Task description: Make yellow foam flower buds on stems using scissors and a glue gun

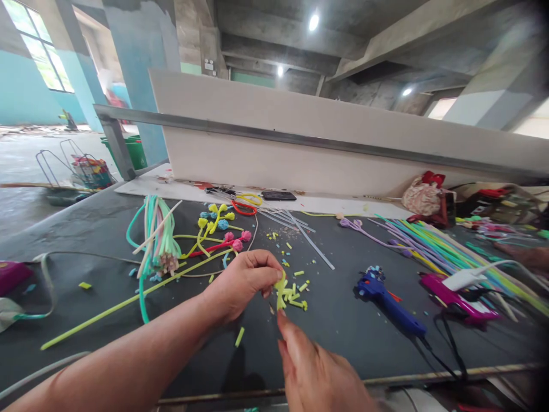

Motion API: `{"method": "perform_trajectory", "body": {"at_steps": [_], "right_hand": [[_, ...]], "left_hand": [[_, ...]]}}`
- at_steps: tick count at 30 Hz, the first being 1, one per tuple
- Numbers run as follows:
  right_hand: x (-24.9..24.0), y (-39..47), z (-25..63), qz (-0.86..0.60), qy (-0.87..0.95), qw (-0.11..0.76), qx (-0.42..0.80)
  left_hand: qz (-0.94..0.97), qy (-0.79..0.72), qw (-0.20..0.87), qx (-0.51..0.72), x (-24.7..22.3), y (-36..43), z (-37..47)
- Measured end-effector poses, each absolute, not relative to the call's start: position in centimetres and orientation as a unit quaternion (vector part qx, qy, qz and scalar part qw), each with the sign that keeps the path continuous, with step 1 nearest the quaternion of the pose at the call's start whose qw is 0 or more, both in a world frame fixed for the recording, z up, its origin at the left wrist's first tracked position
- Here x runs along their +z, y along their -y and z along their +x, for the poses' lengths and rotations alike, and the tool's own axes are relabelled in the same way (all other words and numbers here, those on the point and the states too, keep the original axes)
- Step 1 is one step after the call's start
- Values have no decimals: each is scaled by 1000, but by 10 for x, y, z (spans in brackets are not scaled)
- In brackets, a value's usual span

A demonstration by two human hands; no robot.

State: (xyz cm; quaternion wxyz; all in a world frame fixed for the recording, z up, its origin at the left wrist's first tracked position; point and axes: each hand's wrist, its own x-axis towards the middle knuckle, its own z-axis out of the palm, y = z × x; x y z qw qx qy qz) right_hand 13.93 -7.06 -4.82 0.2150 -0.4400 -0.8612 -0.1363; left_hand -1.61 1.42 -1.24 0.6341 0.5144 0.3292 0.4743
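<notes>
Above a dark bench point(343, 340), a person's left hand point(249, 277) pinches the top of a yellow-green strip point(280, 293) beside short cut pieces point(294, 297) while the right hand point(317, 369) grips its lower end, apparently shaping it, which likely calls next for steady fingers.

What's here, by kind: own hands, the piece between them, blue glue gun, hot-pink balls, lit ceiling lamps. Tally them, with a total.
Own hands: 2 (left hand, right hand)
Yellow-green piece between them: 1
Blue glue gun: 1
Hot-pink balls: 3
Lit ceiling lamps: 3
Total: 10
</notes>
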Motion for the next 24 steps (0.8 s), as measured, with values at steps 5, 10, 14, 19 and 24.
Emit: {"method": "perform_trajectory", "body": {"at_steps": [5,10,14,19,24], "right_hand": [[-38,61,132,-509,816,259,86],[-19,45,130,-543,609,353,457],[-13,36,130,-516,509,391,567],[-9,38,132,-510,473,408,592],[-12,37,134,-500,447,450,590]], "left_hand": [[556,-341,607,454,-6,-16,-20],[634,-353,580,371,-4,-14,-21],[621,-330,624,341,-6,-16,-22],[591,-296,672,333,-12,-21,-23],[545,-292,703,352,-14,-19,-19]]}}
